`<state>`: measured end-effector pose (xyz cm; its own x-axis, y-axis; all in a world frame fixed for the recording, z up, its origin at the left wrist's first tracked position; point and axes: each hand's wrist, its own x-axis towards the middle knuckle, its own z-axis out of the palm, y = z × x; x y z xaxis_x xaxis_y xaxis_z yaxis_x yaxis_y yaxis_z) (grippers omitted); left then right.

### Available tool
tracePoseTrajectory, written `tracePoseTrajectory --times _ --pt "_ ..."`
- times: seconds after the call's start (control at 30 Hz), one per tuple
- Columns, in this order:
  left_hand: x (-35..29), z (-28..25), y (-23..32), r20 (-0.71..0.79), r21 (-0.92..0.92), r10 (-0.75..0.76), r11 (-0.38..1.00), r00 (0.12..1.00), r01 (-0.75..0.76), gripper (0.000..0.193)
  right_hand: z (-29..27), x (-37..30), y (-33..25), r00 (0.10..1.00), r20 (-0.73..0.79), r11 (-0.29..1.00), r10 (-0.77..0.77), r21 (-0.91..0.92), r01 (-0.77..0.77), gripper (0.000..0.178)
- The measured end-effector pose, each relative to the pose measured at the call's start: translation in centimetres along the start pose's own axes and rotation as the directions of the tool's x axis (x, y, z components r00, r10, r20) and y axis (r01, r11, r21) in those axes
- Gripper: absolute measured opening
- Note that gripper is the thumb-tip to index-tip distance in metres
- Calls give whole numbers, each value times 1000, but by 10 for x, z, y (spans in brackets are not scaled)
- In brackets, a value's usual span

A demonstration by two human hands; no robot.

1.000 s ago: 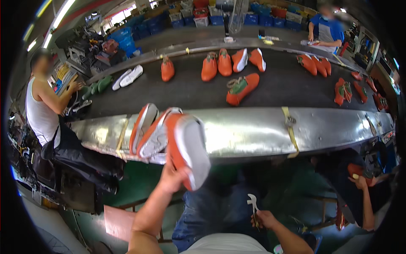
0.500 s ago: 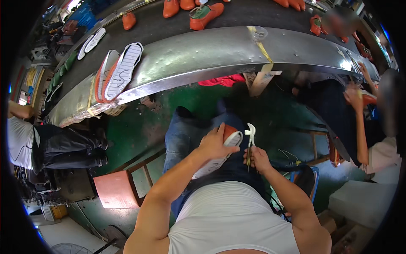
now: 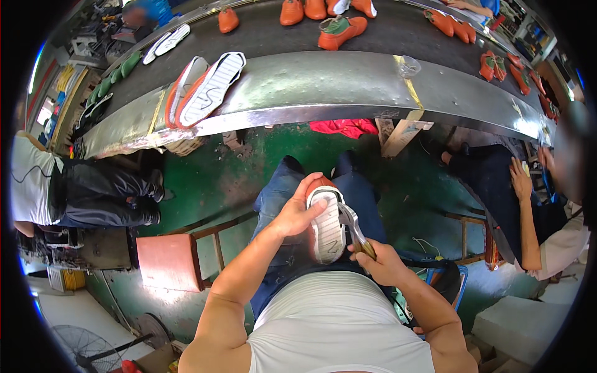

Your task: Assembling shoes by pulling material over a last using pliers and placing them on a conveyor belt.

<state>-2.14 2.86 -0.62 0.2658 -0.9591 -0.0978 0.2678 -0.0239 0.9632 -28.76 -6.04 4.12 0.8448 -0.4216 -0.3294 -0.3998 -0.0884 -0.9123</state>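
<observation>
My left hand (image 3: 297,212) is wrapped round an orange shoe (image 3: 328,231) held sole-up over my lap, its thumb lying on the white, grooved sole. The toe points away from me. Closed round the handles of metal pincers (image 3: 353,225), my right hand (image 3: 379,262) is just right of the shoe. The curved head of the pincers lies against the sole's right edge; whether it grips the edge I cannot tell.
Ahead runs a metal-edged bench (image 3: 298,87) with a dark belt. Two white-soled shoes (image 3: 211,90) lean at its near edge, left of a clear cup (image 3: 408,66). An orange-topped stool (image 3: 166,261) stands at left. Co-workers are at both sides.
The shoe has turned its sole up more fully toward me. My right hand has brought the pincers leftward, from apart to against the sole's edge. The view has shifted slightly.
</observation>
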Motion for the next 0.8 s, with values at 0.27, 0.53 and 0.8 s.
tracePoseTrajectory --times 0.27,0.53,0.8 --pt "-21 -13 13 -32 289 54 956 998 -43 65 5 40 -22 977 165 960 -133 268 85 30" --pt "-20 -27 -1 -2 -72 -6 997 1000 6 59 4 61 0 976 90 914 -197 -342 216 28" --pt "-14 -15 2 -43 67 -1 998 999 4 57 9 34 -42 988 6 764 -155 -634 123 30"
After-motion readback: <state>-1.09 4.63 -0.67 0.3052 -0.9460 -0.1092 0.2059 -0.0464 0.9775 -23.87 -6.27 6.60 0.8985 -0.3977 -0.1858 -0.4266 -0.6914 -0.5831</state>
